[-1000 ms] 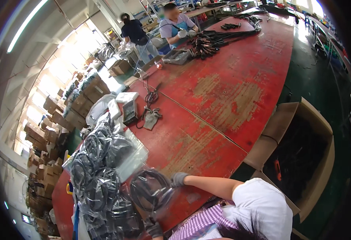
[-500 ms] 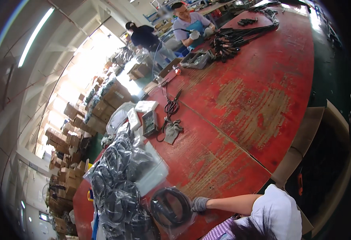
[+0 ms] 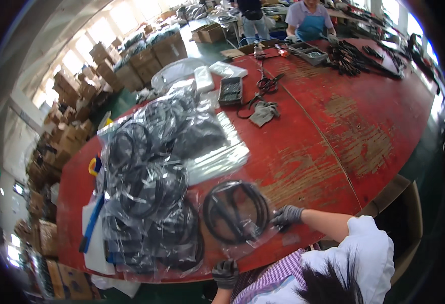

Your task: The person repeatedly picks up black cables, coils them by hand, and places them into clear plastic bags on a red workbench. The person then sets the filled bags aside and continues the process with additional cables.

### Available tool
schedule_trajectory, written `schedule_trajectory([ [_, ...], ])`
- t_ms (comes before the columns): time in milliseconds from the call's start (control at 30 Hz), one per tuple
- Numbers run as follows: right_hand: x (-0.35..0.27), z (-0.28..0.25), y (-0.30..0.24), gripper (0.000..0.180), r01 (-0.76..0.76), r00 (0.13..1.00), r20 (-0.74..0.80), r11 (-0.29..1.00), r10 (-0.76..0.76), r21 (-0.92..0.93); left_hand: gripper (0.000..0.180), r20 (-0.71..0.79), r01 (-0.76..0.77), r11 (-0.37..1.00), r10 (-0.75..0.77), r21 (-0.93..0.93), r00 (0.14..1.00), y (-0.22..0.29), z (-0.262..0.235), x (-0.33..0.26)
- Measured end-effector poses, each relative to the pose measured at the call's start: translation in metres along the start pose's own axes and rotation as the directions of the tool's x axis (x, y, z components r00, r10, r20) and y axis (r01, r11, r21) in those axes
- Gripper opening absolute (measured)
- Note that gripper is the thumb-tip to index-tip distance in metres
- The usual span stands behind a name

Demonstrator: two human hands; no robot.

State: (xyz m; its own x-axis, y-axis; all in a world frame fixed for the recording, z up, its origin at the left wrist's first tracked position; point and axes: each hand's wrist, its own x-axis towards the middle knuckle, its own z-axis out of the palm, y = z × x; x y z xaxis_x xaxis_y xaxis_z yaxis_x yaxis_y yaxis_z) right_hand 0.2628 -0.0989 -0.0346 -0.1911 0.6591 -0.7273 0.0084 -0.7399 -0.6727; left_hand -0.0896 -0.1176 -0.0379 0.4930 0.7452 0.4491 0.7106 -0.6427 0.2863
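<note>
A coiled black cable in a clear plastic bag point(image 3: 236, 212) lies flat near the front edge of the red table point(image 3: 303, 177). My right hand point(image 3: 287, 218), in a dark grey glove, has its fingers closed at the right edge of this bag. Also gloved, my left hand point(image 3: 226, 274) is at the table's front edge, just below the bag's lower corner. Its fingers look curled, and nothing shows in them. To the left, several more bagged black cables point(image 3: 146, 187) lie heaped. Flat clear plastic bags point(image 3: 220, 159) are stacked beside that heap.
Scissors point(image 3: 269, 83), a grey glove point(image 3: 264, 113) and a grey bin of small parts point(image 3: 230, 91) lie farther back. A blue-handled tool point(image 3: 91, 223) lies left of the heap. An open carton point(image 3: 407, 213) stands at right. Across the table sits a co-worker point(image 3: 309, 23) near black cables point(image 3: 359, 58).
The view has turned and tilted down, so the table sits more level. My left hand has come into view at the front edge. My right hand stays at the bag's right edge.
</note>
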Motion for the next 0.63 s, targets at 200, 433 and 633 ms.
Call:
schedule_trajectory([
  [200, -0.020, 0.026, -0.023, 0.018, 0.037, 0.990, -0.141, 0.998, -0.030, 0.052, 0.018, 0.051, 0.028, 0.989, -0.021, -0.147, 0.998, -0.006, -0.012, -0.008],
  [433, -0.022, 0.033, -0.059, 0.047, -0.154, 0.655, -0.358, 0.346, -0.666, -0.925, 0.012, 0.262, 0.036, 0.849, 0.123, -0.528, 0.957, -0.028, -0.091, -0.023],
  [633, -0.122, 0.294, -0.256, 0.032, 0.327, 0.649, -0.323, 0.635, -0.689, -0.700, 0.016, 0.456, 0.314, 0.770, -0.034, -0.556, 0.889, -0.087, -0.245, -0.125],
])
